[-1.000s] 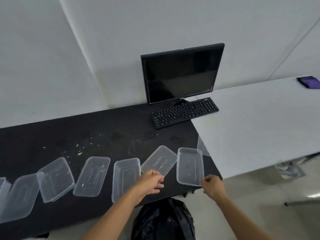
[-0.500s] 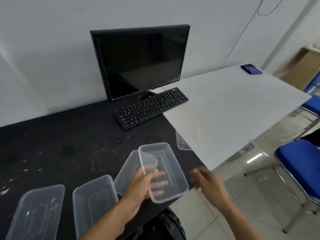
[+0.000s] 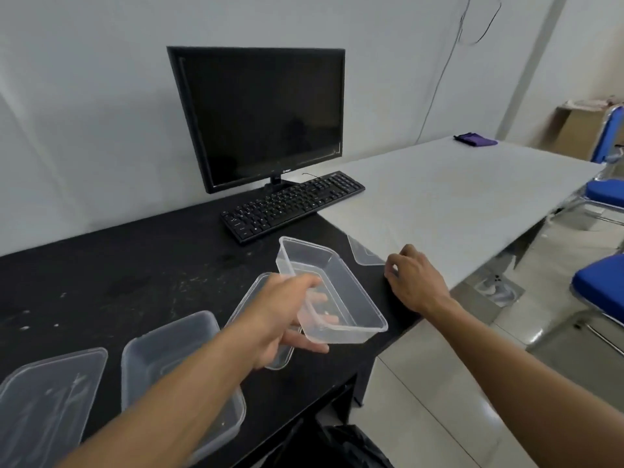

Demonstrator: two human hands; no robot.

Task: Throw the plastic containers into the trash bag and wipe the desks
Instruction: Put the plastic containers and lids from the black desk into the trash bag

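Your left fingers are clamped on the near wall of the tub, holding it tilted just above the counter, probably so it can drop straight into the bag below. Meanwhile your right fingers sit bent beside a clear scrap. Can't tell if they've got it. The tub's thin, see-through and looks pretty much empty.

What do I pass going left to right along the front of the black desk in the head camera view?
Far-left clear container → second clear container → left hand → lifted container in its grip → right hand → blue chair seat.
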